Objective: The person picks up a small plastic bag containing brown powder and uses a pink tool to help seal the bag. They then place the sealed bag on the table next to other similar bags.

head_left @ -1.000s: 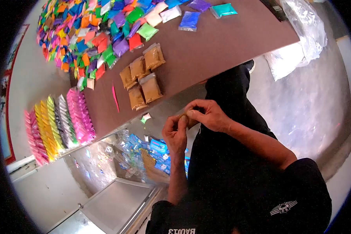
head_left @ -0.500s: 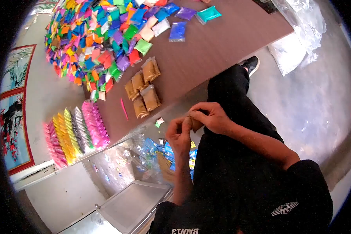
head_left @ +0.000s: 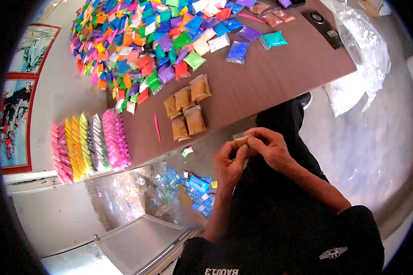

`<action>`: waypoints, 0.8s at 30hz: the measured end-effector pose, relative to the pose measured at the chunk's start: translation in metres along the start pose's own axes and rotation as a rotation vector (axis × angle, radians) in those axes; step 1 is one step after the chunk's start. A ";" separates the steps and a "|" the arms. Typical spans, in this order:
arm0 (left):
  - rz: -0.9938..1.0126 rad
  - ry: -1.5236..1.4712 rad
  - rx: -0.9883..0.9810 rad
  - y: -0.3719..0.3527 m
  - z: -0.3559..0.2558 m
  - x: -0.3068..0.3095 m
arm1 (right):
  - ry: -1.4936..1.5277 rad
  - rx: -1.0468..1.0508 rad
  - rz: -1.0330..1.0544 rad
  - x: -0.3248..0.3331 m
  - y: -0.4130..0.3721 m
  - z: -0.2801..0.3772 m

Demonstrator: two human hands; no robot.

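Note:
Both hands hold a small clear packet with brown contents above my lap, just off the table's near edge. My left hand pinches its left side between thumb and fingers. Closed on the other side is my right hand, its thumb pressed on the packet's front. A strip of clear plastic shows along the packet's top; the fingers hide much of the rest. Nearest on the table, several similar brown packets lie grouped together. A thin pink stick-like tool rests to their left.
Many colourful packets are heaped across the brown table. Rows of pink, yellow and silver packets stand at its left end. A dark flat device and clear plastic bags are at the right. Blue packaging lies below.
The camera view has shifted, so the table appears further right. The packet between my hands is turned, and its clear top strip now shows. Both hands still grip it.

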State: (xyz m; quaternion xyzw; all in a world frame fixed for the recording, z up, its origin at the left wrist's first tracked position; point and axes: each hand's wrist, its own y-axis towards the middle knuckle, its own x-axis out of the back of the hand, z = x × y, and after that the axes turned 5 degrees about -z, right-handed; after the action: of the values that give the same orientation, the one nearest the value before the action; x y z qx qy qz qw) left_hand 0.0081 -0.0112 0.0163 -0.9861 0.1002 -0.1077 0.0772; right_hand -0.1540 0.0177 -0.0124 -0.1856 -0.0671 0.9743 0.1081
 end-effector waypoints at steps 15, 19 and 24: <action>0.025 -0.137 0.151 0.002 0.013 0.015 | -0.107 -0.162 0.027 -0.011 0.012 0.003; 0.019 -0.222 0.204 -0.001 0.009 0.019 | -0.124 -0.137 0.010 -0.015 0.015 -0.013; -0.039 -0.203 0.135 0.003 0.022 0.022 | -0.139 -0.145 -0.008 -0.023 0.014 -0.019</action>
State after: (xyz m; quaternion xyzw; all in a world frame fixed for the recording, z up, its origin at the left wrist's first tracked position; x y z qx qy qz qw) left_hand 0.0335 -0.0156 -0.0007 -0.9862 0.0653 -0.0152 0.1512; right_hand -0.1286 0.0002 -0.0245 -0.1249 -0.1456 0.9770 0.0934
